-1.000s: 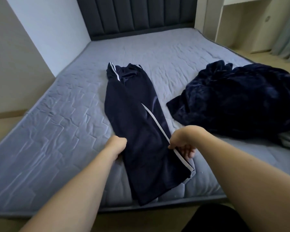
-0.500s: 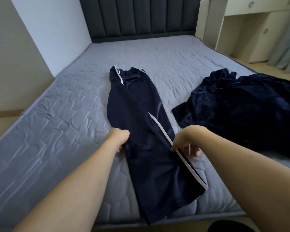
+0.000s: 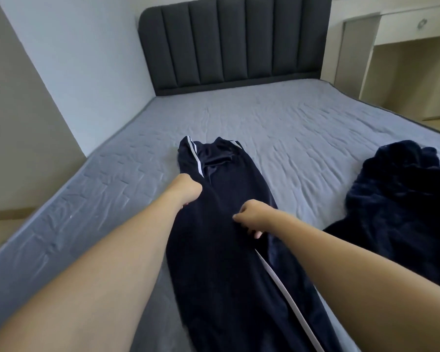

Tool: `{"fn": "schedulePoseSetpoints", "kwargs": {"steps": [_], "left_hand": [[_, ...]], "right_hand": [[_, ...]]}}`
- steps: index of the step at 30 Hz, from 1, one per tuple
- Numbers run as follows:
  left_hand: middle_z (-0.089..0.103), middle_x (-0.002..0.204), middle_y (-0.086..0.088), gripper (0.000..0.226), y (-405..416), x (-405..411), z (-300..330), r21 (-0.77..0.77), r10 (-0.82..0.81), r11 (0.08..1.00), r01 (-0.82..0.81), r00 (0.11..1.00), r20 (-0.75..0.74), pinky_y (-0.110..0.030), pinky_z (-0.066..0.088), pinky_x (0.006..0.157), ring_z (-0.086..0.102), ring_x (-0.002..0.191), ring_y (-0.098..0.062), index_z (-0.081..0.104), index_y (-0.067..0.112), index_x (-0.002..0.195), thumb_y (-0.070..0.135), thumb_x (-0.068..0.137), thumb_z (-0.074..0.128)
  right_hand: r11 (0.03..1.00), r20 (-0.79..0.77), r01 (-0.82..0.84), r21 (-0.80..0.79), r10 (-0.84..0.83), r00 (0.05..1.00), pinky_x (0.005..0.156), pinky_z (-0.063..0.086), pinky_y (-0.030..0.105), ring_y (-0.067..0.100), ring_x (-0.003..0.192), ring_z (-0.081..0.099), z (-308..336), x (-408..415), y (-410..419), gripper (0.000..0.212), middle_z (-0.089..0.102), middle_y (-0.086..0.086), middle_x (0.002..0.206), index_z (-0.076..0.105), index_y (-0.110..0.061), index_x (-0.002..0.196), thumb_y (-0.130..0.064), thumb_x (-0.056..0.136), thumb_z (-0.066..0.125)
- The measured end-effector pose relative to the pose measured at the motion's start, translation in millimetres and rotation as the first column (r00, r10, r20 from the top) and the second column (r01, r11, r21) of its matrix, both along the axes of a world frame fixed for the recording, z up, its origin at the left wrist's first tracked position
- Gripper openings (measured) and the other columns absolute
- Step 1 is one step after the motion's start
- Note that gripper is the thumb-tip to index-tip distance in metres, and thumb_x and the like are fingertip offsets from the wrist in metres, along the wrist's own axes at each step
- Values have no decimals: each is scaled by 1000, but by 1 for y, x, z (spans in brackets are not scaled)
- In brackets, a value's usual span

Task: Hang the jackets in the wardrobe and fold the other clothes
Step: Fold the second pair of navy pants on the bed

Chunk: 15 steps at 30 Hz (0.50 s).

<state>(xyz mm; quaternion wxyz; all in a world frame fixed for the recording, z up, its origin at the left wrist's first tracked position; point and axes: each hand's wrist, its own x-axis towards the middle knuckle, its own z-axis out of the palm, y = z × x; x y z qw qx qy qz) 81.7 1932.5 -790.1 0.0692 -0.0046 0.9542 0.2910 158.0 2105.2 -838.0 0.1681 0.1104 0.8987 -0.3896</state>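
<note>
Navy track trousers (image 3: 229, 262) with white side stripes lie lengthwise on the bed, waistband toward the headboard, legs stacked. My left hand (image 3: 187, 190) grips their left edge below the waistband, fingers curled under the cloth. My right hand (image 3: 253, 217) pinches the fabric on the right side, near the upper end of the white stripe. A dark blue fleece garment (image 3: 404, 207) lies crumpled at the right of the bed, apart from both hands.
The grey quilted mattress (image 3: 277, 128) stretches to a dark padded headboard (image 3: 234, 44). A white wall (image 3: 81, 67) runs along the bed's left side. Cream cabinets with a drawer (image 3: 412, 59) stand at the back right.
Both hands have slid up the trousers toward the waistband, still gripping the side edges. The camera has tilted up and moved closer, so the leg ends now run out of the frame.
</note>
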Motion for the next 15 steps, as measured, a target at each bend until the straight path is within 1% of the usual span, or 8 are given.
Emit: {"fn": "schedulePoseSetpoints", "kwargs": {"steps": [2, 4, 7, 9, 10, 12, 13, 15], "left_hand": [[64, 99, -17, 36, 5, -26, -4, -25, -22, 999, 21, 999, -41, -27, 37, 51, 58, 72, -25, 57, -1, 113, 6, 82, 40], [62, 97, -13, 32, 7, -46, -8, -77, -42, 996, 37, 997, -63, -28, 36, 52, 53, 66, -22, 59, 3, 110, 5, 85, 39], [65, 101, -14, 27, 11, -79, -3, -143, -61, 989, 46, 993, -99, -28, 41, 62, 53, 72, -26, 62, 2, 105, 5, 88, 41], [65, 103, -19, 28, 20, -108, 2, -121, -57, 992, 45, 993, -103, -32, 44, 67, 54, 76, -30, 63, 0, 104, 3, 89, 39], [65, 100, -22, 28, 25, -124, 3, -102, -56, 994, 46, 993, -101, -34, 46, 68, 56, 76, -33, 63, -1, 100, 2, 89, 38], [60, 84, -21, 20, 33, -156, -4, -70, -47, 997, 41, 995, -87, -34, 48, 63, 55, 69, -33, 57, 3, 81, 3, 86, 38], [57, 76, -17, 16, 37, -171, -11, -60, -41, 998, 36, 997, -71, -31, 47, 58, 52, 64, -31, 51, 7, 74, 7, 87, 41], [55, 69, -7, 21, 42, -193, -31, -68, -18, 998, 15, 999, -36, -26, 42, 53, 52, 61, -25, 49, 11, 72, 22, 89, 51]], "right_hand": [[995, -20, 32, -96, -34, 999, 55, 57, 34, 30, 70, 65, -10, -24, -3, 31, 65, 14, 86, 63, 0, 99, -28, 93, 52], [973, 8, 81, -216, -81, 997, 52, 53, 32, 26, 69, 60, -16, -41, -5, 30, 59, 10, 81, 61, -2, 100, -30, 95, 52], [922, 108, 142, -361, -110, 988, 50, 48, 27, 19, 64, 54, -14, -63, -8, 27, 56, 5, 79, 59, -7, 95, -34, 98, 51], [892, 152, 156, -424, -99, 983, 52, 49, 27, 18, 63, 57, -10, -81, -6, 29, 61, 4, 78, 62, -10, 90, -37, 96, 55], [891, 157, 138, -432, -77, 985, 53, 49, 26, 18, 62, 59, -10, -91, -5, 28, 64, 3, 76, 64, -11, 89, -38, 93, 59], [919, 151, 53, -391, 7, 989, 58, 52, 26, 19, 63, 63, -15, -108, -2, 22, 69, 2, 75, 67, -13, 86, -35, 86, 69], [930, 149, 13, -367, 45, 988, 64, 55, 29, 21, 67, 64, -22, -113, 0, 22, 70, 5, 79, 68, -12, 88, -33, 83, 72], [944, 132, -22, -328, 68, 989, 81, 57, 37, 25, 77, 66, -40, -118, 4, 28, 71, 9, 88, 69, -10, 91, -33, 79, 76]]}}
